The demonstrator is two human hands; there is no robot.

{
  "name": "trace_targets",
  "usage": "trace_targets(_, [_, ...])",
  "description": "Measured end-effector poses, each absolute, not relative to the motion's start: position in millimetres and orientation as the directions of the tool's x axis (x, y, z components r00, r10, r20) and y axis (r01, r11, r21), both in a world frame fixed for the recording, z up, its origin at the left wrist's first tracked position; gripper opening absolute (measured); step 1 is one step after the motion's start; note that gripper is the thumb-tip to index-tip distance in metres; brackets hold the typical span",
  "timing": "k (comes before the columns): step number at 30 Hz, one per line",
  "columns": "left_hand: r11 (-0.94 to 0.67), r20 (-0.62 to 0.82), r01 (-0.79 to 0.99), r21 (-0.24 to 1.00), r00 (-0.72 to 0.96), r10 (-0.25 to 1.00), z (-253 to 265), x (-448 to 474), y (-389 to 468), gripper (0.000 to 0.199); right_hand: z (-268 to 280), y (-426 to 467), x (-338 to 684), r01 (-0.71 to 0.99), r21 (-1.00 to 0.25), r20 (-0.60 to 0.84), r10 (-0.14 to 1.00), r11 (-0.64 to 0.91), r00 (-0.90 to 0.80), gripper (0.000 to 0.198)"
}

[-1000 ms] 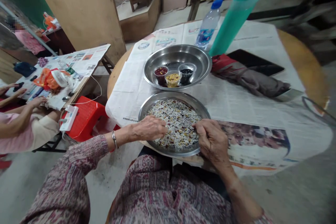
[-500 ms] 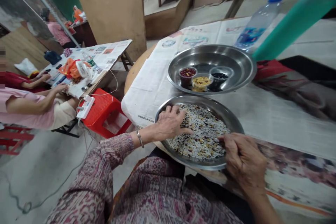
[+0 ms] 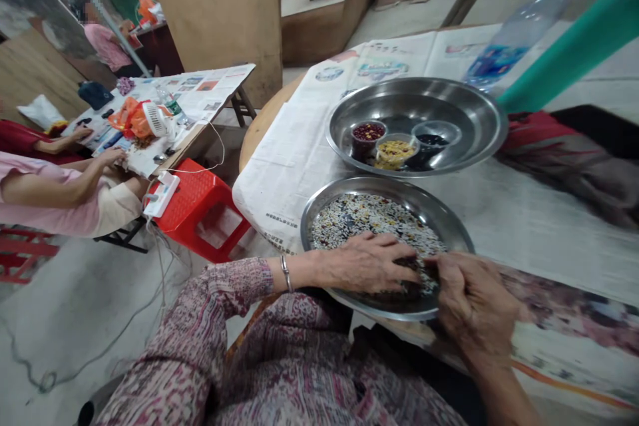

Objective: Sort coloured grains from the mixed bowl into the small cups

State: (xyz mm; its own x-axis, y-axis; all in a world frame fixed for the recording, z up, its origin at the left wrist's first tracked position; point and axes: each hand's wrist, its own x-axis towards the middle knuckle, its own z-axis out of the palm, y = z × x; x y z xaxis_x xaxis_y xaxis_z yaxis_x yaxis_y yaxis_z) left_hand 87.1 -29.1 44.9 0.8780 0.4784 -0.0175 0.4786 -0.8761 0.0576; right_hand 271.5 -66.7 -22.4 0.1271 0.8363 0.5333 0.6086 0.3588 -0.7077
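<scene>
In front of me a steel basin holds a spread of white grains mixed with dark red, yellow and black ones. My left hand lies palm down on the grains in the near part of this basin, fingers apart, with a bracelet at the wrist. Over the basin's right rim, my right hand is closed in a pinch, its fingertips at the grains; what they hold is hidden. Behind stands a larger steel basin with a cup of dark red beans, a cup of yellow grains and a cup of black grains.
Newspaper covers the table. A plastic bottle, a green post and a red and grey cloth are at the right. Leftward are a red stool with a power strip and co-workers at another table.
My left hand has swept from the basin's left side toward the right and nearer me, uncovering grains at the left. My right hand stays pinched at the right rim. The view has shifted slightly.
</scene>
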Motion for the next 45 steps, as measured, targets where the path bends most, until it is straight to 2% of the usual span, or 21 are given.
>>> trace_targets(7, [-0.695,0.001,0.719,-0.025,0.695,0.719,46.3,63.0,15.4,0.027,-19.4,-65.5,269.7,0.585,-0.717,0.547,0.826,0.380,0.134,0.029])
trace_targets(10, [-0.605,-0.047,0.796,0.004,0.605,0.795,53.3,44.2,7.4,0.020,-19.4,-64.7,270.1,0.578,-0.731,0.527,0.838,0.363,0.140,0.028])
trace_targets(11, [-0.592,-0.066,0.805,0.037,0.593,0.802,56.1,39.1,0.6,0.023,-19.6,-64.5,270.3,0.574,-0.735,0.523,0.840,0.361,0.142,0.028])
trace_targets(14, [-0.628,-0.118,0.755,0.189,0.652,0.749,61.3,33.3,-22.5,0.055,-20.0,-64.0,271.2,0.568,-0.735,0.527,0.839,0.370,0.136,0.027])
trace_targets(15, [-0.651,-0.125,0.721,0.239,0.687,0.716,61.0,35.5,-28.2,0.060,-20.0,-64.0,271.3,0.570,-0.732,0.530,0.838,0.373,0.133,0.027])
trace_targets(16, [-0.672,-0.125,0.686,0.280,0.720,0.683,59.5,39.7,-31.8,0.058,-19.9,-63.9,271.4,0.573,-0.730,0.532,0.836,0.373,0.133,0.027])
trace_targets(19, [-0.710,-0.113,0.621,0.333,0.774,0.624,50.3,60.3,-28.0,0.027,-19.4,-63.9,270.6,0.578,-0.728,0.537,0.831,0.369,0.146,0.025])
trace_targets(21, [-0.715,-0.091,0.623,0.317,0.771,0.631,44.4,74.3,-16.3,0.022,-19.3,-63.8,269.7,0.578,-0.727,0.546,0.823,0.370,0.159,0.024])
trace_targets(25, [-0.680,0.082,0.702,0.211,0.681,0.728,41.6,88.4,8.9,0.022,-20.6,-63.4,268.4,0.589,-0.717,0.567,0.804,0.374,0.180,0.024])
trace_targets(27, [-0.635,0.124,0.758,0.148,0.623,0.773,43.4,89.6,17.5,0.035,-21.4,-63.2,268.3,0.592,-0.710,0.579,0.794,0.381,0.185,0.025])
trace_targets(29, [-0.587,0.098,0.802,0.109,0.579,0.809,44.9,90.3,24.0,0.056,-21.6,-63.1,268.3,0.597,-0.707,0.581,0.793,0.378,0.186,0.025])
trace_targets(31, [-0.564,0.043,0.818,0.112,0.563,0.825,45.2,92.2,29.5,0.067,-21.0,-63.2,268.3,0.602,-0.710,0.570,0.800,0.365,0.187,0.026])
trace_targets(33, [-0.591,-0.016,0.791,0.160,0.601,0.799,44.5,95.0,33.4,0.056,-19.9,-63.2,268.1,0.602,-0.714,0.563,0.805,0.357,0.189,0.026])
trace_targets(36, [-0.665,-0.072,0.696,0.270,0.703,0.707,44.4,97.4,31.5,0.026,-18.4,-63.1,267.7,0.599,-0.716,0.565,0.802,0.359,0.194,0.026])
trace_targets(42, [-0.750,-0.090,0.507,0.425,0.848,0.523,56.6,84.3,-11.7,0.016,-18.7,-62.7,267.7,0.592,-0.714,0.575,0.795,0.374,0.192,0.026])
trace_targets(45, [-0.842,-0.044,0.355,0.407,0.928,0.370,59.4,78.9,-32.1,0.020,-19.5,-62.7,268.1,0.596,-0.712,0.575,0.795,0.371,0.192,0.026])
